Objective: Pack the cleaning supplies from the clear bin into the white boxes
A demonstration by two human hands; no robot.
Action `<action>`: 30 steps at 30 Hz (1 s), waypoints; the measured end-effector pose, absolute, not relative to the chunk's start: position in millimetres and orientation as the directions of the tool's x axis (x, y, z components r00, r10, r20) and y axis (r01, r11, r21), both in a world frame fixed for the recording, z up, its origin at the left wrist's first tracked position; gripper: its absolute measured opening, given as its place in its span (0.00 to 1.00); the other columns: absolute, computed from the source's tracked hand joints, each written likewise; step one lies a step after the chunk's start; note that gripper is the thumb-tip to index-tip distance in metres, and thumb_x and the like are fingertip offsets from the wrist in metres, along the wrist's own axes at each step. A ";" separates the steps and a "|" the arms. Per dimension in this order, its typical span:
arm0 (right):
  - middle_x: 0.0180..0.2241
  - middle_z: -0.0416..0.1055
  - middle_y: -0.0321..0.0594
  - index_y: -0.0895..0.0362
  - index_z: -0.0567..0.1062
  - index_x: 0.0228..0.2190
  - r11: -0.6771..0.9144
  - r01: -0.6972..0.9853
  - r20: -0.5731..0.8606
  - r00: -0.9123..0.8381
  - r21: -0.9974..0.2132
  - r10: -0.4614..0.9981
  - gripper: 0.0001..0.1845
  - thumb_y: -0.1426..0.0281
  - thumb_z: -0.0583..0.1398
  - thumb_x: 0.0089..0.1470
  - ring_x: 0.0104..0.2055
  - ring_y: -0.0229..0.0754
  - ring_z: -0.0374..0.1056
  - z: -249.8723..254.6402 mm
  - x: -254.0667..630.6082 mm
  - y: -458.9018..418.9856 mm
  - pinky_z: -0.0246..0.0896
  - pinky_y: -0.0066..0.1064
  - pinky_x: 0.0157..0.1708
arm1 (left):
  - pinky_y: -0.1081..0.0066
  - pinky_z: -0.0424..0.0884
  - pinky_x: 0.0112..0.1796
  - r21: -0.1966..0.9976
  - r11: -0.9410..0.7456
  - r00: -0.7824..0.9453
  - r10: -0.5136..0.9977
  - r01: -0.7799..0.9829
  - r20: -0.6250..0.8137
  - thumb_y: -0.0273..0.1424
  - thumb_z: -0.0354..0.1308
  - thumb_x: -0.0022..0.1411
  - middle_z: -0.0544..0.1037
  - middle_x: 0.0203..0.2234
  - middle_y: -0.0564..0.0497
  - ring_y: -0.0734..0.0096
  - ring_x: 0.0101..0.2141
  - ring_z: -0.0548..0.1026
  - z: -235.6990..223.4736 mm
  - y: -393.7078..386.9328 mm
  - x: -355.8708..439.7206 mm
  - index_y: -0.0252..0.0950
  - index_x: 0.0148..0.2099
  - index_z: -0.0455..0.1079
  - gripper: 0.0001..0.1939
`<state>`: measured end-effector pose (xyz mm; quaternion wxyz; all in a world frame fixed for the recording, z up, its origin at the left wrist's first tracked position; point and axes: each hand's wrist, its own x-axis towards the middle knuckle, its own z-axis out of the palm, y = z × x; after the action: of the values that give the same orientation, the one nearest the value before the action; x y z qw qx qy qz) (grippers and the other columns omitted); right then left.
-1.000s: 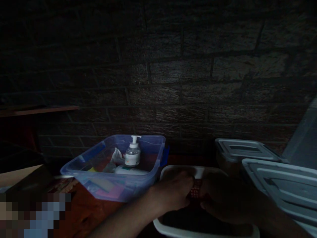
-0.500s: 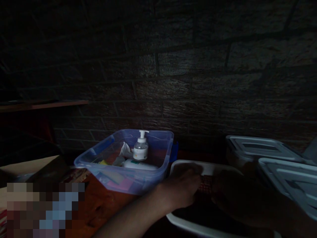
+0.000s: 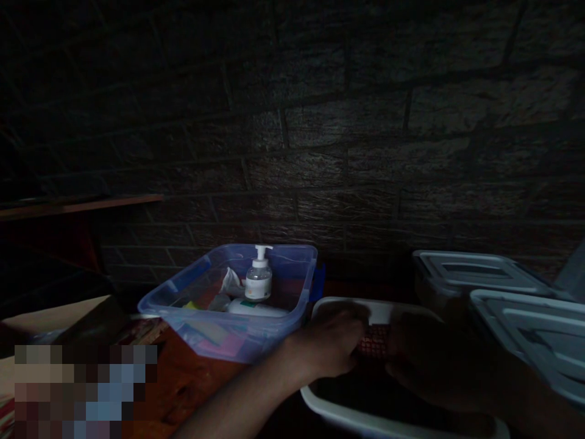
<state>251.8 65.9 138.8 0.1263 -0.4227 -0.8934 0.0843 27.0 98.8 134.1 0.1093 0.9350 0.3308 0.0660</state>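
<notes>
The scene is very dark. My left hand (image 3: 331, 344) and my right hand (image 3: 425, 366) meet over a white open bin (image 3: 338, 414) at the bottom centre. Between them they hold a small reddish patterned thing (image 3: 373, 346), with fingers of both hands closed on its ends. What it is I cannot make out. Left of the white bin stands a clear bluish plastic tub (image 3: 228, 338) with a pump bottle (image 3: 258, 281), a white tube and some packets in it.
Two lidded grey-white containers (image 3: 475, 274) (image 3: 534, 329) stand at the right. A dark brick wall (image 3: 320, 152) closes the back. The things rest on a reddish wooden table (image 3: 178, 384). A cardboard box edge (image 3: 50, 317) shows at left, under a wooden shelf (image 3: 77, 204).
The view shifted right, then slightly back. Both hands stay together over the white bin on the reddish thing, which shows a little more clearly now.
</notes>
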 end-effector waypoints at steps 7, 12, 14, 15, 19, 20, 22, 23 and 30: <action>0.43 0.80 0.47 0.54 0.82 0.44 0.545 0.790 0.094 -0.542 -0.281 0.835 0.15 0.71 0.59 0.58 0.43 0.52 0.77 147.4 251.4 62.5 0.70 0.38 0.44 | 0.53 0.65 0.63 0.261 -0.757 0.774 0.631 0.599 0.054 0.23 0.57 0.61 0.71 0.63 0.35 0.45 0.63 0.69 133.6 97.2 26.6 0.29 0.67 0.65 0.30; 0.44 0.79 0.49 0.55 0.81 0.47 0.541 0.805 0.074 -0.541 -0.245 0.838 0.16 0.67 0.58 0.60 0.44 0.55 0.76 148.2 253.4 62.4 0.70 0.41 0.43 | 0.53 0.63 0.65 0.269 -0.756 0.773 0.631 0.597 0.058 0.23 0.55 0.64 0.68 0.66 0.38 0.49 0.67 0.64 127.0 96.6 20.9 0.31 0.68 0.64 0.29; 0.43 0.78 0.52 0.57 0.80 0.47 0.508 0.837 0.044 -0.510 -0.205 0.859 0.17 0.65 0.58 0.60 0.43 0.57 0.76 151.1 252.1 61.5 0.70 0.41 0.40 | 0.54 0.62 0.66 0.273 -0.756 0.772 0.632 0.595 0.067 0.22 0.55 0.64 0.67 0.67 0.39 0.50 0.68 0.62 123.6 97.3 18.4 0.32 0.68 0.63 0.30; 0.42 0.78 0.54 0.59 0.81 0.47 0.483 0.858 0.015 -0.488 -0.175 0.873 0.18 0.64 0.58 0.60 0.43 0.58 0.76 153.1 250.7 60.9 0.70 0.41 0.39 | 0.53 0.61 0.66 0.275 -0.755 0.772 0.632 0.595 0.067 0.20 0.55 0.63 0.65 0.68 0.38 0.50 0.69 0.60 121.9 97.6 17.2 0.31 0.68 0.63 0.31; 0.42 0.78 0.56 0.60 0.81 0.47 0.443 0.891 -0.059 -0.449 -0.097 0.891 0.18 0.67 0.57 0.60 0.41 0.60 0.76 159.2 244.5 58.4 0.70 0.44 0.39 | 0.52 0.58 0.68 0.272 -0.752 0.769 0.636 0.600 0.065 0.17 0.53 0.62 0.60 0.71 0.37 0.51 0.72 0.53 115.4 98.1 13.3 0.30 0.70 0.59 0.34; 0.41 0.78 0.55 0.60 0.81 0.47 0.455 0.885 -0.041 -0.460 -0.104 0.887 0.18 0.66 0.57 0.60 0.41 0.60 0.76 158.9 244.3 58.1 0.70 0.44 0.39 | 0.53 0.58 0.68 0.267 -0.758 0.770 0.633 0.595 0.083 0.17 0.53 0.63 0.59 0.71 0.37 0.52 0.72 0.53 114.6 97.9 12.8 0.30 0.71 0.58 0.34; 0.42 0.78 0.53 0.57 0.81 0.48 0.493 0.859 0.039 -0.493 -0.136 0.869 0.18 0.65 0.59 0.59 0.44 0.60 0.75 155.8 245.7 58.6 0.70 0.44 0.42 | 0.55 0.57 0.68 0.258 -0.781 0.778 0.613 0.569 0.138 0.19 0.55 0.64 0.61 0.70 0.37 0.53 0.71 0.54 114.7 97.0 13.2 0.31 0.70 0.59 0.33; 0.44 0.78 0.52 0.55 0.80 0.49 0.516 0.842 0.078 -0.510 -0.157 0.857 0.18 0.64 0.60 0.59 0.46 0.59 0.75 153.3 247.1 59.6 0.70 0.44 0.44 | 0.56 0.58 0.68 0.257 -0.789 0.783 0.603 0.557 0.154 0.21 0.56 0.65 0.63 0.69 0.38 0.53 0.70 0.57 115.8 96.3 14.1 0.31 0.69 0.60 0.31; 0.48 0.78 0.44 0.50 0.79 0.51 0.608 0.746 0.141 -0.594 -0.274 0.792 0.18 0.66 0.58 0.62 0.46 0.51 0.75 134.4 256.2 64.8 0.70 0.36 0.45 | 0.57 0.69 0.61 0.272 -0.770 0.795 0.605 0.577 0.028 0.26 0.58 0.63 0.70 0.63 0.33 0.47 0.63 0.69 134.5 91.4 27.0 0.27 0.64 0.67 0.27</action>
<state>256.2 64.8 134.4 0.1249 -0.4330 -0.8878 0.0934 27.0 91.4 134.5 0.1256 0.9391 0.3147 0.0569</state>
